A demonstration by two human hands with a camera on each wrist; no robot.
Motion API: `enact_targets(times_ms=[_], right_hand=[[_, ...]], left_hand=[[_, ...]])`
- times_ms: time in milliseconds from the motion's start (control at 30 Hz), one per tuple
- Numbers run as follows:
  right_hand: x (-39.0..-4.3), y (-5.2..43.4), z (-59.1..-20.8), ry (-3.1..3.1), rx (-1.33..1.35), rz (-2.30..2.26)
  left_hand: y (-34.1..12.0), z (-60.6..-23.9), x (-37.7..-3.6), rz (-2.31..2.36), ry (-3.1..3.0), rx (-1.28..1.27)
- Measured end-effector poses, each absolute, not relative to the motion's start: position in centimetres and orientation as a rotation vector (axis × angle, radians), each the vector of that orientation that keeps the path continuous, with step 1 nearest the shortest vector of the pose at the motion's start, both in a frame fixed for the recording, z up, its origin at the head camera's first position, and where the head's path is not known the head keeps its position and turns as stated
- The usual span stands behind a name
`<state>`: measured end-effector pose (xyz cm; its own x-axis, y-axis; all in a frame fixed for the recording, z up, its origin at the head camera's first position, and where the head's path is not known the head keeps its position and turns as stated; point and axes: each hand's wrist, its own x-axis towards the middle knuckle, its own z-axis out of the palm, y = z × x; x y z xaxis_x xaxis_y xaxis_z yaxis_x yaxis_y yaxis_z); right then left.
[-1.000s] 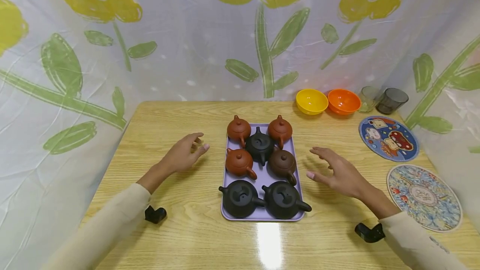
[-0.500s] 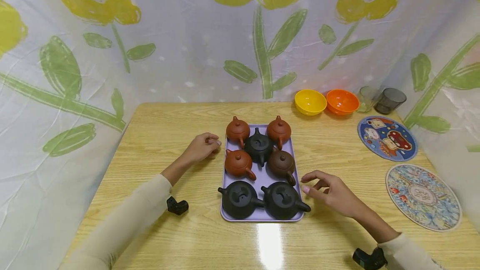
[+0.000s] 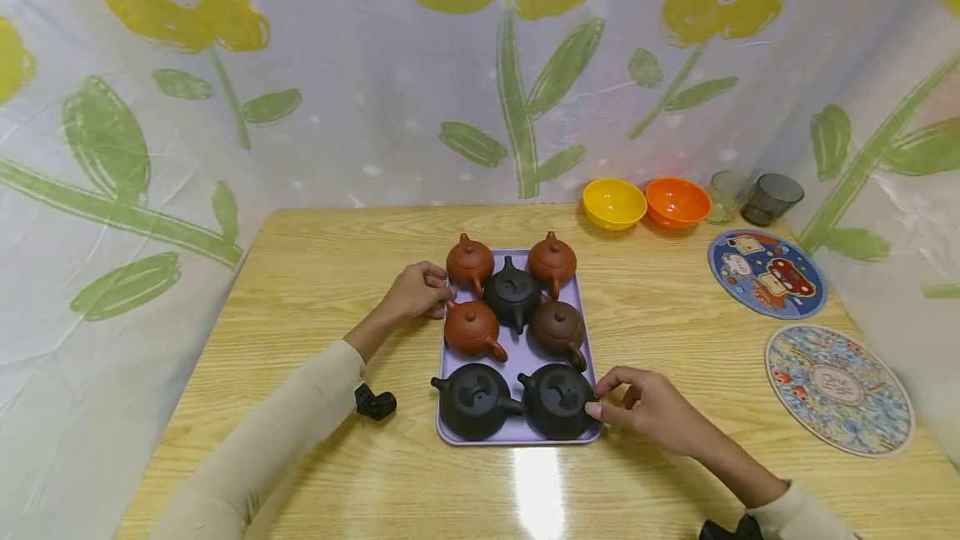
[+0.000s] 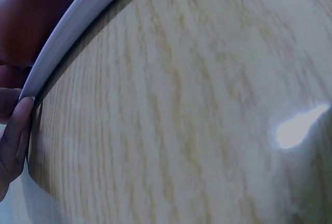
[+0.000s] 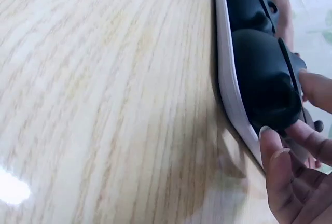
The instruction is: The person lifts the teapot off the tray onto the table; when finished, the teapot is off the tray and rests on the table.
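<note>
A lilac tray [image 3: 517, 443] carries several teapots. My left hand [image 3: 422, 290] pinches the tray's left side rim, with fingertips [image 4: 25, 102] on both faces of it. Beside those fingers sit two orange-brown teapots [image 3: 471, 327]. At the tray's near right corner, my right hand [image 3: 652, 411] has thumb and fingers round the handle of a black teapot [image 5: 262, 73], fingertips close by the tray rim. The handle is mostly hidden by the fingers in the head view. Another black teapot [image 3: 472, 402] stands to its left, and a dark brown teapot [image 3: 557, 326] stands behind.
A yellow bowl [image 3: 614, 205] and an orange bowl [image 3: 677, 203] stand at the back right, next to a clear glass [image 3: 726, 197] and a dark glass [image 3: 772, 199]. Two round patterned mats [image 3: 767, 275] lie along the right side. A flowered curtain [image 3: 360, 90] hangs behind.
My left hand has moved right onto the tray's left rim and taken hold of it. My right hand has come left and nearer, to the black teapot's handle. The teapots keep their places.
</note>
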<state>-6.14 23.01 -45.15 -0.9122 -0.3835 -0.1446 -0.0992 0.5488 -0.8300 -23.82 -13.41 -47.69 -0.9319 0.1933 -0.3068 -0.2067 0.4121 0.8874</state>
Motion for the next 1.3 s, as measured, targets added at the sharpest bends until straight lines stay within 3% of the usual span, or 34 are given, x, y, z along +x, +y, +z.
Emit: enact_targets(times_ms=[1300], right_hand=[[-5.31, 22.06, -45.11, 2.32, -0.272, -1.431]], left_hand=[[-13.49, -48.09, -23.4, 1.592, 2.298, -0.009]])
